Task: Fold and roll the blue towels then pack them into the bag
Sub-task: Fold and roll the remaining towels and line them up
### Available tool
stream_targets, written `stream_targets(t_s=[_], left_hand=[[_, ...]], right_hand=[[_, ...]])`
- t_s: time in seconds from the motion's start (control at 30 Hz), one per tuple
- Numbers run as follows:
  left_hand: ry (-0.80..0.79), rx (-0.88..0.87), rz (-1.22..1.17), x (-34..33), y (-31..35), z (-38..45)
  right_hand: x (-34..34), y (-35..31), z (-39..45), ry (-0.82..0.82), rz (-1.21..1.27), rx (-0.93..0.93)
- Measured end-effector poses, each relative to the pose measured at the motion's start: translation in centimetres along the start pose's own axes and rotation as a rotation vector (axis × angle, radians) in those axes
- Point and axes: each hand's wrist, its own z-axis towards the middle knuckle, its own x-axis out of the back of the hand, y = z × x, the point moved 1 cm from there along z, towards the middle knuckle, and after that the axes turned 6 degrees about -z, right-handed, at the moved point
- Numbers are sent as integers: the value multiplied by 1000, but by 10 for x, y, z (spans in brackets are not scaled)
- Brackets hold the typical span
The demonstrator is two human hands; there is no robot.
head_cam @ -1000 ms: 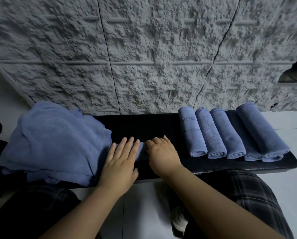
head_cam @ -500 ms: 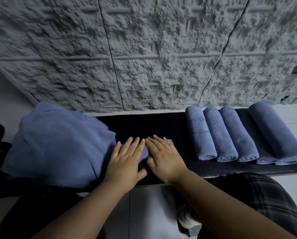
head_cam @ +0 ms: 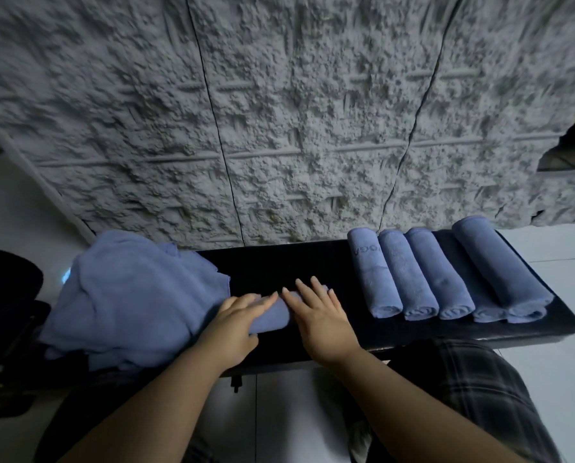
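Both hands lie flat on a blue towel roll (head_cam: 272,315) that sits crosswise on the black table (head_cam: 279,262). The left hand (head_cam: 236,325) presses on the roll's left part with its fingers straight and close together, the thumb tucked along the near side of the cloth. The right hand (head_cam: 322,315) rests on the roll's right part, fingers straight and slightly spread, fingertips reaching past the far edge. Neither hand curls round the cloth; both are released and pressing down.

Left of the hands, touching the roll's end, is a loose pile (head_cam: 129,295) of unrolled blue towels, heaped over the table's left end. To the right, well apart from the hands, a row (head_cam: 446,275) of finished rolls lies side by side with the spiral ends facing the person (one of them sits on top of its neighbours at the right end). The leftmost roll carries embossed lettering, too faint to read fully.

Behind the table rises a rough grey wall (head_cam: 296,111). Plaid shorts (head_cam: 480,389) show at lower right.
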Motion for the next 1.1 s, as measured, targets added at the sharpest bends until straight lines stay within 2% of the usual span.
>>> stream_targets(t_s=[0.13, 0.23, 0.27, 0.37, 0.4, 0.47, 0.57, 0.73, 0.87, 0.93, 1.1], left_hand=[[-92, 129, 5, -8, 21, -15], [-98, 198, -23, -18, 38, -23], [-85, 216, -34, -21, 43, -24], [-73, 254, -165, -31, 59, -25], [-76, 269, -251, -34, 63, -25], [-52, 288, -444, -38, 72, -26], [47, 218, -658, -34, 90, -27], [215, 75, -755, -15, 121, -6], [189, -7, -830, -11, 151, 10], [128, -35, -879, -14, 163, 15], [73, -108, -725, -24, 165, 12]], right_hand=[[-3, 2, -30, 163, 192, -48], [0, -4, -37, 286, 400, -277], [1, -8, -39, 254, 479, -340], [-3, -20, -45, -32, 863, -446], [-3, -22, -48, -80, 979, -460], [0, -19, -52, -65, 1131, -477], [10, -7, -47, 63, 1327, -512], [35, 13, -48, 341, 1444, -573], [53, 29, -57, 374, 1450, -539], [61, 37, -61, 457, 1487, -532], [81, 67, -71, 734, 1548, -762]])
